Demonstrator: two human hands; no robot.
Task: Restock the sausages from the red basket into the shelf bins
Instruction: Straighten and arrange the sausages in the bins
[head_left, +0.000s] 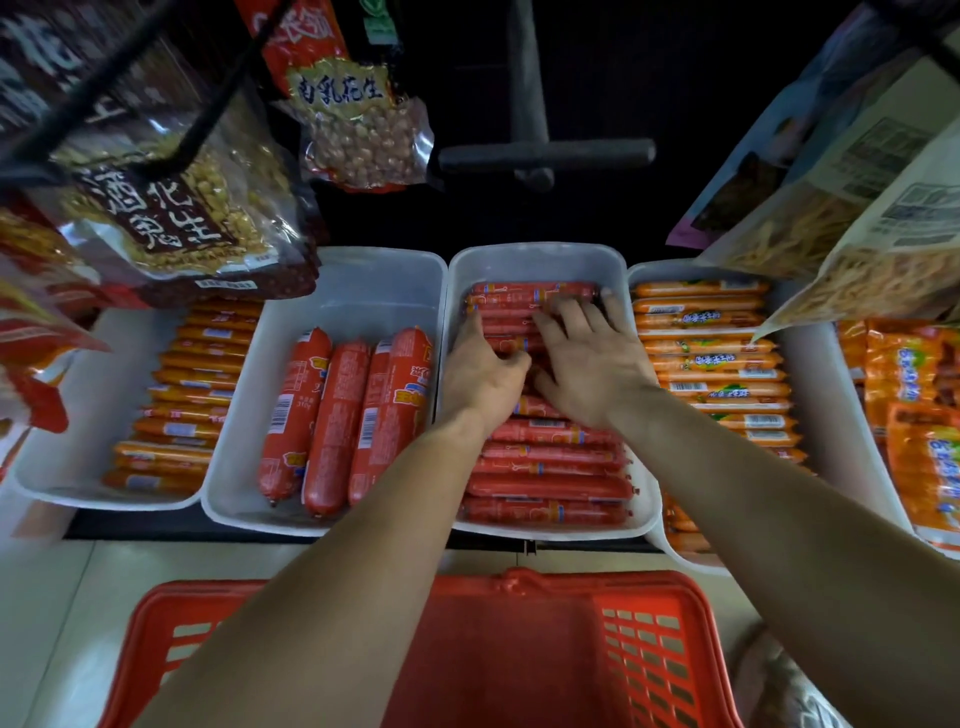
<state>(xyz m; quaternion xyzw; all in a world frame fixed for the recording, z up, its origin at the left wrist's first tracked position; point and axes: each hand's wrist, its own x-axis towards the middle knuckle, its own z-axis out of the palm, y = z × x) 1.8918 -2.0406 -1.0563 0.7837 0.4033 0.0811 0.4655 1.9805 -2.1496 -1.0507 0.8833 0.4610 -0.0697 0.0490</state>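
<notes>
— Fingers (582, 319) of the right hand (592, 364), how do they lie?
— Spread and flat on the thin red sausages (545, 488) in the middle white bin (535, 252), near its back wall.
— And the left hand (480, 376)?
— Its fingers are curled and grip some of the same sausages, just beside the right thumb.
— Where is the red basket (649, 649)?
— In front of the bins, under both forearms.
— The neighbours?
— Thick red sausages (332, 426) on the left, orange sausages (711, 364) on the right.

Shelf (135, 527): four white bins (363, 291) side by side in a row.
Floor (47, 623): red basket (654, 649), just before the shelf.
</notes>
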